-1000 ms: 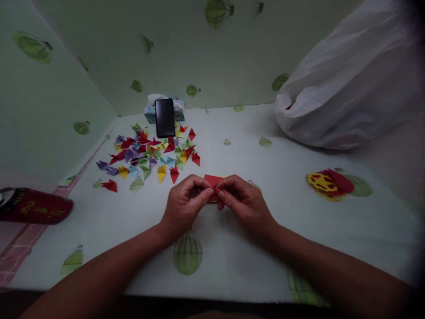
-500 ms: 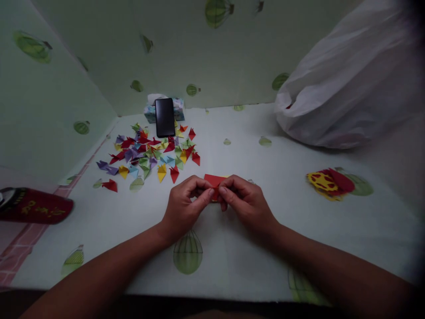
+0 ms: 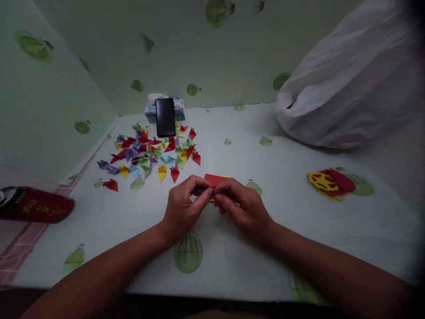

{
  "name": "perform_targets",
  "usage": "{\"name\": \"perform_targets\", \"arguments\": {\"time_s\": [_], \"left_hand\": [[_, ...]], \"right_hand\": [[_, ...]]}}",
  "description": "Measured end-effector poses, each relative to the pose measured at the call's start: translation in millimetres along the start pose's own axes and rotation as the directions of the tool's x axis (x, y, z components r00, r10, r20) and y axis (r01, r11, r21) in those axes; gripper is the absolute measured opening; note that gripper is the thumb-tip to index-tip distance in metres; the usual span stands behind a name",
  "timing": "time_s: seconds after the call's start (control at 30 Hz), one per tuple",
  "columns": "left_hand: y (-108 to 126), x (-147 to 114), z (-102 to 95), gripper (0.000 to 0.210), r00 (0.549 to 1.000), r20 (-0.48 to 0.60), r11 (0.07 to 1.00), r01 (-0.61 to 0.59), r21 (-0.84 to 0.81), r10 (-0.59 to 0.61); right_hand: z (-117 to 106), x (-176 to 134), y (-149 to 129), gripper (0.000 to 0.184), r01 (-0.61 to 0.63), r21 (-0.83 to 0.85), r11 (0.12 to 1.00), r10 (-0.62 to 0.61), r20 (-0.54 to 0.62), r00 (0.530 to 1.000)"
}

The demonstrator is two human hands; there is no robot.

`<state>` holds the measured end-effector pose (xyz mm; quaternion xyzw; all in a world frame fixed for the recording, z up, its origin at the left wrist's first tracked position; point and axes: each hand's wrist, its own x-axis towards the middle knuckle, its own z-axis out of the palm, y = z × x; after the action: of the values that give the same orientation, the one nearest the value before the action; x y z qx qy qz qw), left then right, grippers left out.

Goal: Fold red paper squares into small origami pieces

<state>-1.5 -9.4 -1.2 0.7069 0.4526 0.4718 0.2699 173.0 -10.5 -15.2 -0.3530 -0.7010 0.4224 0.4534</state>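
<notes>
My left hand and my right hand meet at the middle of the table, thumbs and fingertips pinched together. Between them is a small piece of folded red paper, mostly covered by the fingers. Just behind and under the fingertips lies a stack of paper squares, red on top with a yellow edge showing. To the left spreads a pile of small folded paper cranes in red, yellow, green, blue and purple.
A black phone leans on a tissue box behind the cranes. A red can lies at the left edge. Yellow and red cut-out pieces lie at right, before a large white plastic bag.
My right hand has shifted slightly left and its fingers have closed nearer to the left fingertips, covering more of the red paper. The left hand has barely moved.
</notes>
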Motion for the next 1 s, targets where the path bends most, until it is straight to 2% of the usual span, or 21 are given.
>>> {"name": "perform_targets", "arguments": {"time_s": [0.13,0.2,0.27,0.33,0.63,0.77,0.93,1.0], "left_hand": [[0.1,-1.9,-0.4,0.004,0.999,0.032,0.995,0.046,-0.089,-0.043],[-1.4,-3.0,-0.2,0.004,0.996,0.052,0.987,0.076,-0.141,-0.069],[-3.3,-3.4,0.3,0.006,0.994,0.056,0.976,0.1,-0.193,-0.091],[-4.6,-3.1,1.0,0.007,0.995,0.058,0.972,0.094,-0.214,-0.083],[-4.3,-2.2,1.6,0.006,0.999,0.018,0.993,-0.03,-0.112,0.032],[-2.1,-0.3,0.3,0.007,0.996,0.048,0.997,-0.072,-0.025,0.074],[-0.7,0.0,0.6,0.001,0.992,0.065,0.993,-0.101,-0.057,0.105],[-0.8,-0.1,1.2,0.006,0.992,0.056,0.993,-0.107,-0.058,0.11]], "right_hand": [[0.7,2.9,-0.1,0.01,-0.076,0.122,0.99,0.084,-0.062,0.995],[0.1,5.5,-0.2,0.012,-0.124,0.175,0.977,0.131,-0.027,0.991],[-0.5,7.1,-0.3,0.006,-0.148,0.211,0.966,0.149,0.014,0.989],[-1.0,7.2,-0.2,0.009,-0.154,0.231,0.961,0.153,0.026,0.988],[-0.6,5.6,0.4,0.014,-0.164,0.285,0.944,0.172,-0.004,0.985],[0.0,7.0,-1.0,0.016,-0.184,0.362,0.914,0.202,-0.011,0.979],[0.8,5.9,-2.2,0.017,-0.191,0.381,0.905,0.222,-0.041,0.974],[1.1,5.1,-2.3,0.017,-0.192,0.382,0.904,0.224,-0.042,0.974]]}}
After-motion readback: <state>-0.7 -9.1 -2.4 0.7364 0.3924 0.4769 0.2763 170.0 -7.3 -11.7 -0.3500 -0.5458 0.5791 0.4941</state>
